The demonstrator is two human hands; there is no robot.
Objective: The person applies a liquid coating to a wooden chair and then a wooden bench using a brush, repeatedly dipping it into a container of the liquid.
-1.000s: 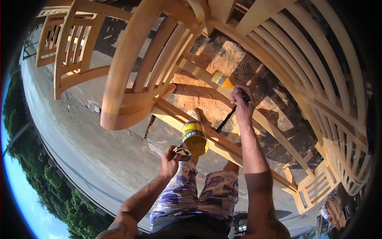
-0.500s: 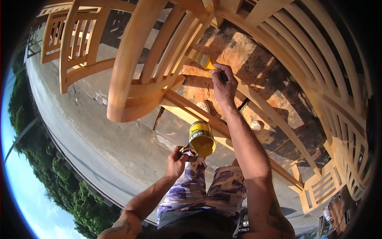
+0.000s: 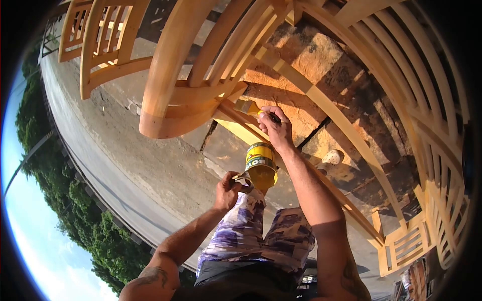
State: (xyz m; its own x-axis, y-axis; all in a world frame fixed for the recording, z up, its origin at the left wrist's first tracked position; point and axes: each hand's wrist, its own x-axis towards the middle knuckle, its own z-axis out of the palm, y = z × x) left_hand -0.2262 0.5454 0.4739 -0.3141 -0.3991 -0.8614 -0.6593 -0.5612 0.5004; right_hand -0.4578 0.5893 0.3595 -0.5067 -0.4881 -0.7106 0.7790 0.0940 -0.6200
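My right hand (image 3: 276,128) grips the dark handle of a paintbrush (image 3: 248,107), its bristles against or just over a long rail of the wooden bench frame (image 3: 321,99). Below it, my left hand (image 3: 229,191) is closed at the side of a yellow and green paint can (image 3: 260,159), with a bit of cloth or similar material by the fingers. The can is tilted toward me, and yellowish-brown liquid shows inside. A curved wooden armrest (image 3: 156,119) of the frame stands left of the brush.
Slatted wooden backrest (image 3: 427,65) curves along the right. More wooden chairs (image 3: 108,50) stand at upper left. A pale holed object (image 3: 333,157) lies on the stone ground. A road (image 3: 95,135) and trees run along the left.
My right hand has drawn the paintbrush back toward me and left, from the far rail to the nearer one. My left hand still has the can, shifted slightly in view.
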